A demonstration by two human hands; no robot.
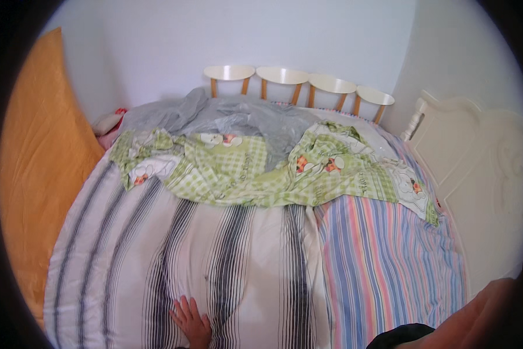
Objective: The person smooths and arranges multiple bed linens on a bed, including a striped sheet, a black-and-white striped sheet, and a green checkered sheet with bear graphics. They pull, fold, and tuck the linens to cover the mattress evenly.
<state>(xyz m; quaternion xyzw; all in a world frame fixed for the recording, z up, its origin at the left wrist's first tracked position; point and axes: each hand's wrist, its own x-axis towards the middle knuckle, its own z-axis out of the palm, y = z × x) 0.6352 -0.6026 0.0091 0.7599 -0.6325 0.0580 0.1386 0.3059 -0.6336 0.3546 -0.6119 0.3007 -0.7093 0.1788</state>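
My left hand (191, 323) lies with its fingers spread on a white sheet with black stripes (261, 250), near the lower edge of the view. It holds nothing. My right hand (477, 314) is raised close to the camera at the lower right, above a dark cuff (404, 334); its fingers are out of sight. Under that arm is a blue, pink and white striped cloth (378, 262), beside the white sheet. A rumpled green checked cloth with cartoon figures (232, 174) stretches across both, farther from me.
A crumpled grey cover (226, 113) lies behind the green cloth. White-topped chair backs (282, 75) line the far wall. A carved cream headboard (482, 174) stands on the right, an orange panel or cloth (46, 163) on the left. Something red and white (110, 123) sits at the far left corner.
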